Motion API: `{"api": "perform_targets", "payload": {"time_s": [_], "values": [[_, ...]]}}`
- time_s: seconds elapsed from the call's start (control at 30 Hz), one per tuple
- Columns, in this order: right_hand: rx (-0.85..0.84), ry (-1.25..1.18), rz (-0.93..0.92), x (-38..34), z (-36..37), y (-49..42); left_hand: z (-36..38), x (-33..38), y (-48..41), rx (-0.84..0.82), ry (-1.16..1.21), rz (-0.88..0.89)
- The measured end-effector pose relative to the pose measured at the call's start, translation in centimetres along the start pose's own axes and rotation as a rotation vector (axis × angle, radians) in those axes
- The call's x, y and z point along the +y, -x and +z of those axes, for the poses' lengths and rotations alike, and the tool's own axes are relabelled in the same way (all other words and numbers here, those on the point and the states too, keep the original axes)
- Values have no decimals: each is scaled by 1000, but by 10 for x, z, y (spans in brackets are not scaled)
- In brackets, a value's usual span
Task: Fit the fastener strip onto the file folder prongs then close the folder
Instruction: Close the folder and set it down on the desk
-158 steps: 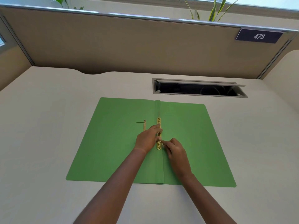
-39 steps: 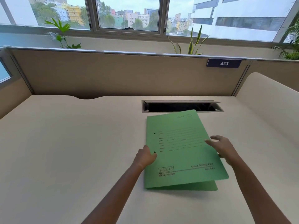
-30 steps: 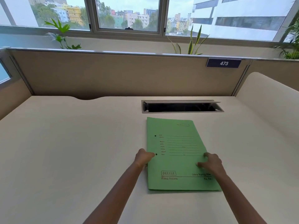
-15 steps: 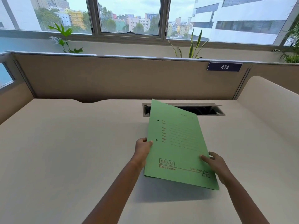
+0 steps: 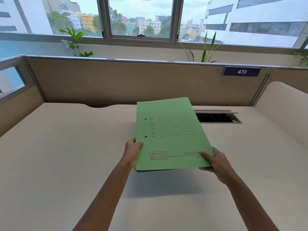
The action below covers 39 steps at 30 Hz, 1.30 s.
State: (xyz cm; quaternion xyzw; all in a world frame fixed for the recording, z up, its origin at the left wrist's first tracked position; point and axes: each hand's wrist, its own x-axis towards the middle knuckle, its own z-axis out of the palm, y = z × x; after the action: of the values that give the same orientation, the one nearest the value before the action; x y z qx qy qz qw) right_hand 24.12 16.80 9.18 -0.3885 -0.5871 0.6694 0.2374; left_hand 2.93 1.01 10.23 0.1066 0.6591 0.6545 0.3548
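Note:
The green file folder is closed, its printed front cover facing me, and it is held up off the desk with its far edge tilted upward. My left hand grips its left spine edge near the lower punch hole. My right hand grips its lower right corner, thumb on the cover. The fastener strip and prongs are hidden inside the folder. A shadow of the folder falls on the desk below it.
The beige desk spreads under the folder. An open cable slot sits at the back right, partly hidden by the folder. A brown partition with a "473" plate bounds the far edge; a curved side panel rises on the right.
The folder went from open with both hands on the strip, to closed flat on the desk, then lifted. Since half a second ago it has risen higher and levelled, both hands still gripping it.

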Motion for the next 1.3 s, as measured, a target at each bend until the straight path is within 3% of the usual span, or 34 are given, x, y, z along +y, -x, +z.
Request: {"api": "perform_targets", "payload": {"time_s": [0.1, 0.27, 0.67, 1.17, 1.3], "values": [[76, 69, -99, 1, 24, -17, -14, -10, -6, 8, -114, -5], [185, 219, -191, 11, 56, -48, -42, -12, -16, -128, -214, -157], [169, 313, -203, 14, 142, -121, -79, -3, -112, 350, -572, 59], [101, 477, -122, 36, 189, -187, -107, -10, -178, 516, -730, 10], [118, 624, -137, 36, 193, -191, -112, -10, -180, 574, -822, 13]]}}
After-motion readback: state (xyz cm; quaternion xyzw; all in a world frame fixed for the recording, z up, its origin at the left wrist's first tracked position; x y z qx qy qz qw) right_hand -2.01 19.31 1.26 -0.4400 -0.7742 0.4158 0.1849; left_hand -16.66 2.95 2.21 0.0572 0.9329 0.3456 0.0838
